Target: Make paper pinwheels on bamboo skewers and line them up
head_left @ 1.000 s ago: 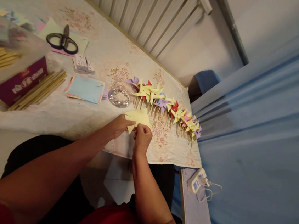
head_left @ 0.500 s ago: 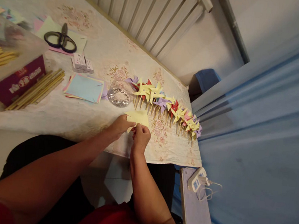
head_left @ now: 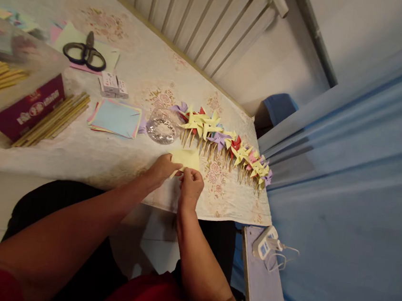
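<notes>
A yellow paper sheet (head_left: 186, 158) is held near the table's front edge. My left hand (head_left: 163, 168) grips its left side, and my right hand (head_left: 192, 182) pinches its lower edge. Just above the hands lies a clear bag of small metal pieces (head_left: 161, 131). Left of the bag is a stack of coloured paper sheets (head_left: 115, 118), light blue on top. A row of paper pinwheels on sticks (head_left: 218, 139), in yellow, red and purple, runs off to the right.
Dark-handled scissors (head_left: 85, 55) lie on paper sheets behind small white boxes (head_left: 113, 85). At left, a bundle of sticks (head_left: 53, 120) leans by a clear container (head_left: 26, 107). A power strip (head_left: 266, 242) rests on a stool (head_left: 265, 291) beside a blue curtain (head_left: 355, 186).
The view has shifted slightly, so the things at left appear a little further right. Both hands remain on the yellow paper, almost unmoved.
</notes>
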Demonstrator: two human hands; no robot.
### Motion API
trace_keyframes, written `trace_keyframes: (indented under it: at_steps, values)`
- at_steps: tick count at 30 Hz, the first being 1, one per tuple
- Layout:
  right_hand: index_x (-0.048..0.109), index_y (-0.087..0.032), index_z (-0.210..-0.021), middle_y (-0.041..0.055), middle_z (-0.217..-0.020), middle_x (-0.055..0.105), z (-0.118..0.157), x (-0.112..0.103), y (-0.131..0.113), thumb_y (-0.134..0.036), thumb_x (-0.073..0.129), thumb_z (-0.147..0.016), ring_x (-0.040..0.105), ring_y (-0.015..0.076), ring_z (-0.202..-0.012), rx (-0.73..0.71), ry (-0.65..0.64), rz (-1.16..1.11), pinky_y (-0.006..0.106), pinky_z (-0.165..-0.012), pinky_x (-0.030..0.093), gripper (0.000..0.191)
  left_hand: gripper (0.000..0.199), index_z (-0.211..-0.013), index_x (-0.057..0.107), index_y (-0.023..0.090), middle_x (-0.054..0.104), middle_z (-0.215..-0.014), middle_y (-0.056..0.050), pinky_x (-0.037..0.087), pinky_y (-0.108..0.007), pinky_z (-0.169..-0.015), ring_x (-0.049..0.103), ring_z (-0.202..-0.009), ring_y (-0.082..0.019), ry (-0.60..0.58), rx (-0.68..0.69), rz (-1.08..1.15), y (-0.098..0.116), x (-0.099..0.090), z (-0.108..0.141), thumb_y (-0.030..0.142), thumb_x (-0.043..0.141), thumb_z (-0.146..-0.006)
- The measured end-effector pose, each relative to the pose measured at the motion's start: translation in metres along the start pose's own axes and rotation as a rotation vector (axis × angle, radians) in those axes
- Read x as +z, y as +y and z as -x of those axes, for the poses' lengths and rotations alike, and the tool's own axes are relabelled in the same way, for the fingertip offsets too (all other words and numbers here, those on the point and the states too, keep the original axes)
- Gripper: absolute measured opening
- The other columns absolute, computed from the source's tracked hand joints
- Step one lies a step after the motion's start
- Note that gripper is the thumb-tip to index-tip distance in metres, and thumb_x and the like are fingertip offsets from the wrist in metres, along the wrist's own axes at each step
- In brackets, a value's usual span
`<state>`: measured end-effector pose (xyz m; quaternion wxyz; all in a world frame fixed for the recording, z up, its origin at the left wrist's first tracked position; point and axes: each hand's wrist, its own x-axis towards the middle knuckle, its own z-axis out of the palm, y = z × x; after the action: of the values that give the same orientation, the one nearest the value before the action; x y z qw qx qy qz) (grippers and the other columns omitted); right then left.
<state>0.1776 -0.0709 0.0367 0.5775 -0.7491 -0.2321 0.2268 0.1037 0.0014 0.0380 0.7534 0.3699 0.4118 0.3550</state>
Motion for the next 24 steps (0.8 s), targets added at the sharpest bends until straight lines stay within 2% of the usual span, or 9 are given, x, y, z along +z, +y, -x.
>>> trace_keyframes:
  at_steps: [5, 7, 9, 13, 16, 19, 24]
  values:
    - [0.068, -0.017, -0.085, -0.0089, -0.056, 0.05, -0.021, -0.031, -0.012, -0.034, 0.066, -0.072, 0.045, 0.0111, -0.056, -0.156, 0.173, 0.151, 0.024, -0.058, 0.038, 0.021, 0.032, -0.087, 0.063, 0.015, 0.072, -0.08, -0.005, 0.053, -0.027, -0.064, 0.066, -0.072, -0.018, -0.074, -0.048, 0.035, 0.007, -0.001, 0.001, 0.006, 0.068, -0.056]
    - [0.068, -0.017, -0.086, -0.009, -0.058, 0.052, -0.034, -0.042, -0.017, -0.034, 0.071, -0.069, 0.048, 0.0107, -0.058, -0.179, 0.154, 0.16, 0.023, -0.06, 0.04, 0.024, 0.031, -0.085, 0.065, 0.014, 0.073, -0.082, -0.006, 0.054, -0.028, -0.064, 0.066, -0.072, -0.019, -0.092, -0.067, 0.01, 0.008, -0.002, 0.0, 0.006, 0.068, -0.056]
    - [0.07, -0.017, -0.083, -0.007, -0.062, 0.059, -0.046, -0.05, -0.02, -0.037, 0.076, -0.065, 0.052, 0.0105, -0.06, -0.114, -0.007, 0.111, 0.022, -0.061, 0.042, 0.028, 0.028, -0.082, 0.066, 0.014, 0.073, -0.082, -0.007, 0.053, -0.028, -0.063, 0.066, -0.071, -0.019, -0.106, -0.071, -0.012, 0.007, -0.003, -0.001, 0.005, 0.068, -0.056]
    - [0.069, -0.016, -0.073, -0.0017, -0.063, 0.068, -0.058, -0.052, -0.019, -0.04, 0.084, -0.059, 0.059, 0.0121, -0.057, 0.181, -0.414, -0.12, 0.023, -0.057, 0.047, 0.032, 0.026, -0.079, 0.069, 0.014, 0.072, -0.079, -0.007, 0.049, -0.027, -0.058, 0.064, -0.066, -0.019, -0.175, -0.051, -0.041, 0.004, -0.003, -0.003, 0.005, 0.066, -0.054]
    - [0.07, -0.013, -0.077, 0.0044, -0.071, 0.075, -0.061, -0.048, -0.016, -0.037, 0.089, -0.055, 0.067, 0.0168, -0.062, 0.309, -0.608, -0.25, 0.027, -0.06, 0.054, 0.037, 0.028, -0.077, 0.069, 0.015, 0.072, -0.073, -0.005, 0.047, -0.026, -0.055, 0.063, -0.063, -0.018, -0.204, -0.048, -0.094, 0.004, -0.003, -0.003, 0.005, 0.065, -0.051]
    - [0.072, -0.01, -0.087, 0.0064, -0.074, 0.077, -0.06, -0.044, -0.014, -0.032, 0.091, -0.056, 0.069, 0.0189, -0.063, 0.343, -0.676, -0.29, 0.029, -0.061, 0.057, 0.042, 0.028, -0.075, 0.068, 0.016, 0.071, -0.07, -0.004, 0.047, -0.025, -0.056, 0.065, -0.065, -0.02, -0.211, -0.046, -0.135, 0.004, -0.004, -0.002, 0.006, 0.067, -0.049]
    - [0.072, -0.01, -0.095, 0.0052, -0.078, 0.078, -0.059, -0.039, -0.015, -0.023, 0.09, -0.055, 0.069, 0.0176, -0.06, 0.306, -0.672, -0.269, 0.029, -0.06, 0.058, 0.045, 0.026, -0.074, 0.067, 0.016, 0.071, -0.07, -0.004, 0.049, -0.027, -0.058, 0.067, -0.068, -0.022, -0.193, -0.052, -0.184, 0.003, -0.004, -0.002, 0.007, 0.067, -0.049]
